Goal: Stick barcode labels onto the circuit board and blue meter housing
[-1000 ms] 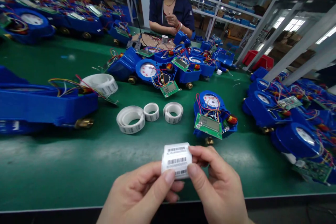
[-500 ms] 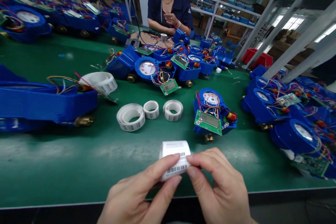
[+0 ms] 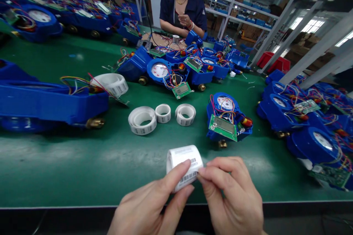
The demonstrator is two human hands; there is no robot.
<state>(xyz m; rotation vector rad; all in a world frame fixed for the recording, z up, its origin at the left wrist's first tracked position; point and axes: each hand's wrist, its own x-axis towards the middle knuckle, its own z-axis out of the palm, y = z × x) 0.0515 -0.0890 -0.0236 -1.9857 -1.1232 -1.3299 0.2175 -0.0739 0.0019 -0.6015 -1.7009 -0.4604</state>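
Observation:
A small roll of white barcode labels (image 3: 182,161) is held over the near edge of the green table (image 3: 68,165). My left hand (image 3: 154,205) grips it from below, thumb across the printed labels. My right hand (image 3: 231,198) pinches the roll's right edge with thumb and forefinger. Just beyond the roll stands a blue water meter (image 3: 227,119) with a green circuit board and coloured wires. Three more label rolls (image 3: 162,115) lie in a row farther back on the table.
Another label roll (image 3: 113,83) rests by a long blue housing (image 3: 52,102) at left. Several blue meters crowd the right side (image 3: 303,125) and the table's middle back (image 3: 176,69). A person in dark blue (image 3: 183,11) sits opposite; shelving stands behind.
The roll has been turned in my fingers and lowered slightly; my left thumb now lies across the labels, and my right fingers pinch closer at its edge. The view shifted a little.

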